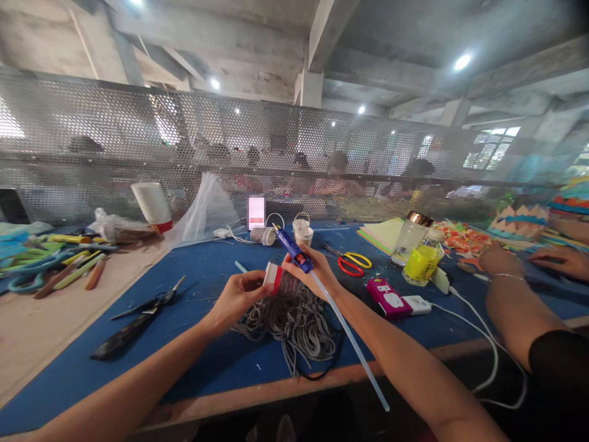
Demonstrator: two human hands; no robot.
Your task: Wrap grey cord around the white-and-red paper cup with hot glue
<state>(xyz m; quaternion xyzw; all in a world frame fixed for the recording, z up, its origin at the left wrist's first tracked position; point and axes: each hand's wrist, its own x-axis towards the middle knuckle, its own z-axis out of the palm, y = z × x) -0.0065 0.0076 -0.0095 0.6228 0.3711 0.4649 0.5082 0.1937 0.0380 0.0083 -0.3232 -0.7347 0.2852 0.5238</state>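
Observation:
My left hand [235, 299] is closed round a small red and white paper cup [273, 277], tilted on its side. My right hand [318, 269] grips a blue hot glue gun [293, 248] above and right of the cup, its nozzle pointing up and left. A long translucent glue stick [352, 341] sticks out of the gun's back end, over my right forearm. Below both hands lies a tangled heap of grey cord [294, 325]. Some cord rises close to the cup, but I cannot tell whether it is fixed to it.
Black-handled pliers [140, 319] lie left. Right are scissors [352, 264], a purple box [386, 299], a white cable [478, 325] and a bottle of yellow liquid [422, 261]. Behind stand two small cord-wrapped cups, a cup stack [151, 202] and a mesh partition [276, 135]. A co-worker's arm [510, 301] rests far right.

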